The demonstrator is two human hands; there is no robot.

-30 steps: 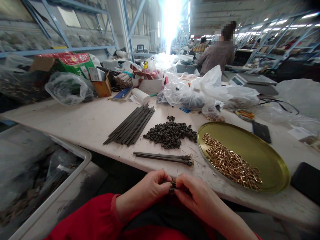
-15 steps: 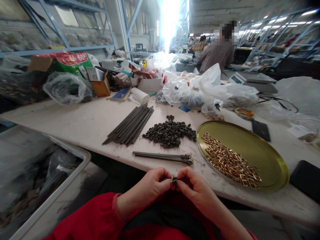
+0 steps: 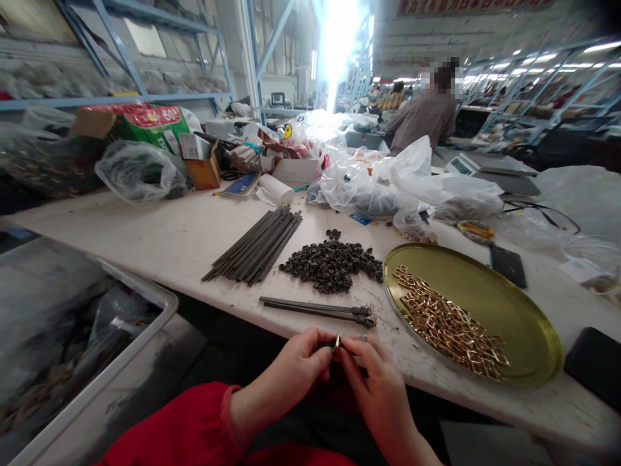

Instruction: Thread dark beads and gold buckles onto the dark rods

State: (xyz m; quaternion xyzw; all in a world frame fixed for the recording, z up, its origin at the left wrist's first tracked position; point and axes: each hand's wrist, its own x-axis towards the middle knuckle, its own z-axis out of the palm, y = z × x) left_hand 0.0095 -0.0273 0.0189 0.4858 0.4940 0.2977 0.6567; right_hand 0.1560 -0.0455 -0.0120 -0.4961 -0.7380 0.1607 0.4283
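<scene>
My left hand and my right hand meet just below the table's front edge, fingers pinched together on a small dark and brass part. Right beyond them lie two dark thin strips with small ends on the table. A pile of small dark rings sits behind those. A bundle of dark strips lies to the left of the pile. On the right, a round golden tray holds several brass rectangular loops.
A grey plastic bin stands at my lower left. Plastic bags, boxes and a paper roll crowd the table's far side. A dark phone-like slab lies at the right edge. Another person works beyond the table.
My hands have kept pinching the small part and shifted slightly up toward the table edge; the right fingers have turned over it. The view tilted a little.
</scene>
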